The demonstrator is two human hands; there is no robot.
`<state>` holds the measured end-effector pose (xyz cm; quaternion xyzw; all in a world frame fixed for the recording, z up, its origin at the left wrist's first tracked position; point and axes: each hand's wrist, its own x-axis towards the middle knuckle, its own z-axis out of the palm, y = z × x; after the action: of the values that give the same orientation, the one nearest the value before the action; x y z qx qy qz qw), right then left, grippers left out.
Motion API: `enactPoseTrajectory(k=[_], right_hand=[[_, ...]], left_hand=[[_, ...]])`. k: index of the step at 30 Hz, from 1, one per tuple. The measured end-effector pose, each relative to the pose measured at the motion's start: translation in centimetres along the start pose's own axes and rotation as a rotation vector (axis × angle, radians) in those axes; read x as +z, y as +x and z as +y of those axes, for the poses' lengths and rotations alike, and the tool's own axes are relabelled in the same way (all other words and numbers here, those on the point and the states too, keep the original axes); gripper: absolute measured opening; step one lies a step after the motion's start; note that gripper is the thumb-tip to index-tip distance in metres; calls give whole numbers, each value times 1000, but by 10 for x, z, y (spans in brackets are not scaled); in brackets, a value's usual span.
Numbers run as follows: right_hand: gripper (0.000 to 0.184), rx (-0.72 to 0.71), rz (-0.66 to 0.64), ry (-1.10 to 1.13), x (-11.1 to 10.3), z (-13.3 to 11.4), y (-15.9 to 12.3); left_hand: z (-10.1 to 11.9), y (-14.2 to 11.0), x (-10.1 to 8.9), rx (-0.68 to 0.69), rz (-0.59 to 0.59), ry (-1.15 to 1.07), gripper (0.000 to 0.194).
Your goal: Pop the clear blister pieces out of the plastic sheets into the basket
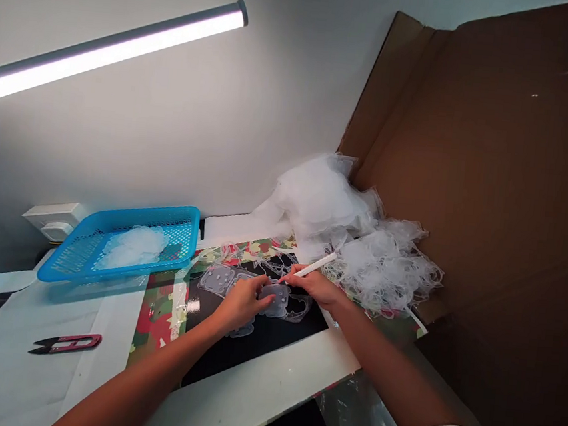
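My right hand (314, 286) grips a white pen-shaped tool (323, 262), its lower end pointing down at the sheer material. Just left of it, my left hand (244, 301) rests with thumb and fingers apart at a translucent patterned piece (275, 300). Another sheer piece (216, 278) with small dots lies to the left of that hand. Part of a further piece (242, 329) shows below the left hand. All of these lie on a black board (220, 357). The exact contact of the tool's tip is too small to make out.
A blue basket (193, 244) holding sheer white pieces stands at the left. Pink-handled thread snips (68, 343) lie on the white table cover. Behind the board are a white sheer pile (316, 193) and tangled offcuts (389, 267). A cardboard panel (479, 165) rises at the right.
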<state>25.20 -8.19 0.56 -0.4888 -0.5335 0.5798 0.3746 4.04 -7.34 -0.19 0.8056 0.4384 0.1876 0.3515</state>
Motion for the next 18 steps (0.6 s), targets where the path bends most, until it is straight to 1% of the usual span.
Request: enactPoseTrajectory(k=[3, 6, 8, 10, 14, 16, 18], right_hand=[[40, -37, 38, -64, 2, 1, 1], [32, -93, 166, -260, 3, 5, 3], [29, -113, 235, -394, 2, 7, 5], [27, -125, 248, -461, 0, 9, 6], [25, -129, 264, -516, -4, 12, 5], [24, -124, 279, -518, -7, 13, 3], [25, -113, 264, -474, -9, 13, 1]], left_hand=[[3, -2, 4, 25, 33, -2, 23], [4, -8, 6, 111, 107, 17, 25], [3, -14, 6, 139, 140, -27, 27], [0, -22, 5, 98, 159, -135, 28], [-7, -39, -2, -19, 190, -412, 31], [-7, -48, -8, -75, 213, -578, 33], [-5, -56, -14, -148, 227, -772, 36]])
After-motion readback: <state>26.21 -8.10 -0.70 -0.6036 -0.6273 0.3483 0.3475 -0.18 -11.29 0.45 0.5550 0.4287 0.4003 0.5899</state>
